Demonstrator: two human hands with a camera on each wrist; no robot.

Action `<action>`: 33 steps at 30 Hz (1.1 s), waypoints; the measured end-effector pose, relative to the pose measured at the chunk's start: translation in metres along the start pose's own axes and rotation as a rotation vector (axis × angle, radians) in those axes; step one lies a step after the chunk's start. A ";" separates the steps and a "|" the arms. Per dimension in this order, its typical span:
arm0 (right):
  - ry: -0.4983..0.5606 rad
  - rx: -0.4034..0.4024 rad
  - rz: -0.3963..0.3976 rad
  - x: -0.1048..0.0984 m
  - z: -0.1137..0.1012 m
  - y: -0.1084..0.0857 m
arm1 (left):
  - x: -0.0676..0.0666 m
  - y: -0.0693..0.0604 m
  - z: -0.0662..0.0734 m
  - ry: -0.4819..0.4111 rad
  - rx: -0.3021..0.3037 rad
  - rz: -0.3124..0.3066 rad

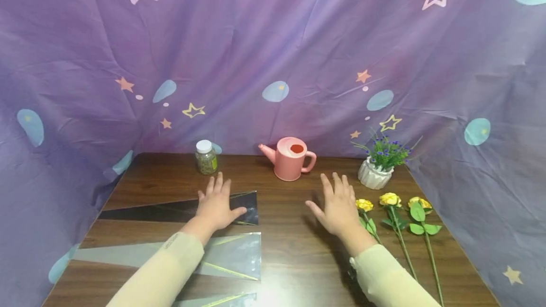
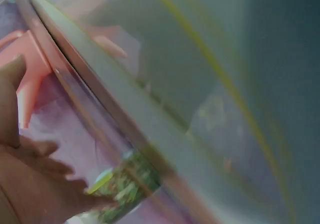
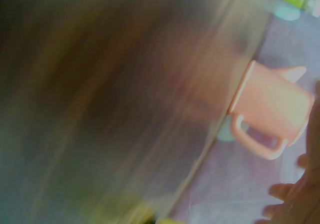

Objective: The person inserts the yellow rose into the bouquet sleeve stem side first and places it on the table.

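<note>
Reading left hand (image 1: pixel 215 206) over black sleeve (image 1: pixel 170 211), contact unclear; right hand (image 1: pixel 340 210) near yellow roses (image 1: pixel 390 199). Both spread, empty. Sleeve flat, roses loose: I judge nothing done, all handling left.

Under the left hand (image 1: pixel 214 208) I saw a black tapered sleeve (image 1: pixel 172 211) lying flat, its tip toward the left edge of the table (image 1: pixel 292 217). Beside the right hand (image 1: pixel 339 210), three yellow roses (image 1: pixel 390 199) lay near the right edge, blooms toward the far edge.
</note>
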State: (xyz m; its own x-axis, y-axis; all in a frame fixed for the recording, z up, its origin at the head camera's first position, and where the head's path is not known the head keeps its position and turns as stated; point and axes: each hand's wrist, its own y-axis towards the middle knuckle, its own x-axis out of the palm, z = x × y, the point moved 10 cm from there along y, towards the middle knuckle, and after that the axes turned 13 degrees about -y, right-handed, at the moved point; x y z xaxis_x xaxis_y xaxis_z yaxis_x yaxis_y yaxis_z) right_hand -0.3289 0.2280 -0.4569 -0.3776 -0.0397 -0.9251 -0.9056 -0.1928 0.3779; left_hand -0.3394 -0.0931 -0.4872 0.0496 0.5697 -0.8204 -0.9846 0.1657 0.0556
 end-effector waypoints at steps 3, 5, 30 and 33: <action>0.086 0.019 -0.011 -0.002 -0.011 0.002 | 0.012 0.001 -0.001 -0.066 -0.039 -0.077; 0.148 0.022 -0.038 -0.001 -0.020 0.006 | 0.017 0.002 -0.002 -0.058 -0.040 -0.105; 0.496 -0.025 -0.352 0.058 -0.154 0.036 | 0.028 0.001 0.005 -0.029 -0.048 -0.123; 0.518 0.006 -0.340 0.057 -0.155 0.038 | 0.029 0.002 0.006 -0.023 -0.050 -0.129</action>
State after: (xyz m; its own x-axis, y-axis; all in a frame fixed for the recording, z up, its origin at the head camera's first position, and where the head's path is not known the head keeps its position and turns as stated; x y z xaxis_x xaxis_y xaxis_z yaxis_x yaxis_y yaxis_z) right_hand -0.3553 0.0665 -0.5008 0.0740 -0.4479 -0.8910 -0.9605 -0.2724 0.0572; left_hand -0.3385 -0.0714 -0.5081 0.1791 0.5647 -0.8056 -0.9770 0.1987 -0.0780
